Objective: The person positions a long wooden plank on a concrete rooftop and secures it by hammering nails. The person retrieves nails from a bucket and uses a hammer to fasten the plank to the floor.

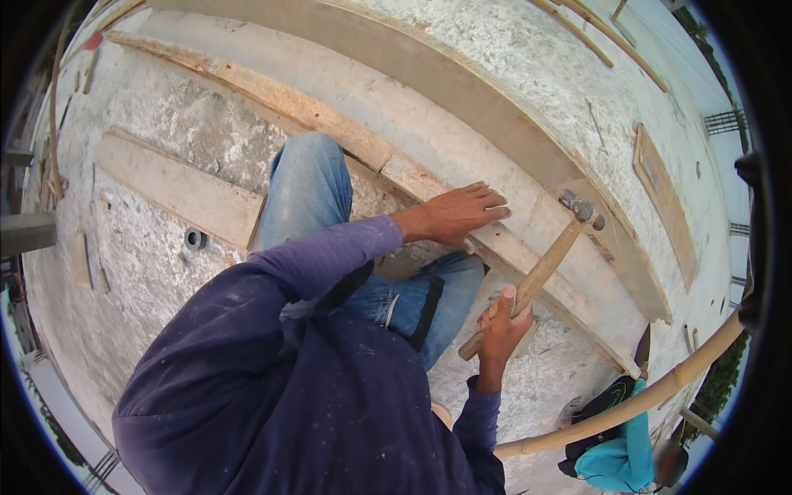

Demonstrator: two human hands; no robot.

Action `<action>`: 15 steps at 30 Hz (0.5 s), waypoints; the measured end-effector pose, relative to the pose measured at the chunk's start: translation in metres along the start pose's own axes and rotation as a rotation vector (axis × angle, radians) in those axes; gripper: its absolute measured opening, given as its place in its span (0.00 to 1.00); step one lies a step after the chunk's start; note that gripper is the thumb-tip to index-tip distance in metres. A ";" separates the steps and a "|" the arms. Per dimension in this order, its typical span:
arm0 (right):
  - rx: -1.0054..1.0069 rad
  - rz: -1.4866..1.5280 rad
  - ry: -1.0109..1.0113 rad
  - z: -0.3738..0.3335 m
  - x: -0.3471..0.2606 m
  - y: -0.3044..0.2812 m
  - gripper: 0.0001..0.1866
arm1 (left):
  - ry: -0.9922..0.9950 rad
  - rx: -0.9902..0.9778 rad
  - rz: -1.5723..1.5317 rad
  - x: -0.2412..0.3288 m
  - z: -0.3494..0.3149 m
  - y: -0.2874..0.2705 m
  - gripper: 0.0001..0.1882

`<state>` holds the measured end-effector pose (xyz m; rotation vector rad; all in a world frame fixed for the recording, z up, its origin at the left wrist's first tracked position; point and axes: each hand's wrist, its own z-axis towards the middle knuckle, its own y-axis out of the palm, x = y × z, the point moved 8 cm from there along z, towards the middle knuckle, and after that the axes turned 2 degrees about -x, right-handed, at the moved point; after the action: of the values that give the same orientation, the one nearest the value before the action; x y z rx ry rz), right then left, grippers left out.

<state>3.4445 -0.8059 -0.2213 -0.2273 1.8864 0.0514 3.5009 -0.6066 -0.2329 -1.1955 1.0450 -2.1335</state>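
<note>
Lying flat on the left of the stained floor point(140, 305), a pale board point(177, 186) slants toward the left knee point(309, 177); a small grey ring point(195, 238) sits near its near edge, and a wood scrap point(80, 260) lies farther left. From the far left a long timber point(289, 107) runs past both knees to the near right, with a joint partway along. Beyond it, a smooth grey strip point(396, 107) lies between the timber and a tall brown plank point(478, 99).

In the middle, the left hand point(458, 216) lies palm down across the timber, its fingers loosely spread, with nothing visible in its hold. To its right and nearer, the right hand point(505, 323) is wrapped around the wooden handle of a hammer point(546, 264), the butt jutting out to the near left of the fist. The hammer slants away to the far right, its dark head by the plank; I cannot tell whether the two touch.

Two thin poles point(615, 37) lie at the far right, and a narrow panel point(664, 206) rests nearer, right of the plank. At the near right, a bamboo point(643, 402) arcs across in front of a co-worker point(615, 464) in teal.
</note>
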 end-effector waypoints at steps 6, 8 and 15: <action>-0.015 -0.219 -0.129 -0.034 0.023 0.015 0.16 | -0.125 -0.060 0.276 -0.069 -0.069 -0.106 0.49; -0.115 -0.284 -0.117 -0.040 0.034 0.036 0.17 | -0.176 -0.324 0.106 -0.099 -0.079 -0.094 0.48; -0.278 -0.384 -0.254 -0.044 0.005 0.091 0.24 | -0.226 -0.510 -0.003 -0.135 -0.087 -0.055 0.32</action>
<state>3.3849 -0.7236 -0.2188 -0.7353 1.5519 0.0771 3.4923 -0.4452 -0.2845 -1.6196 1.5296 -1.7258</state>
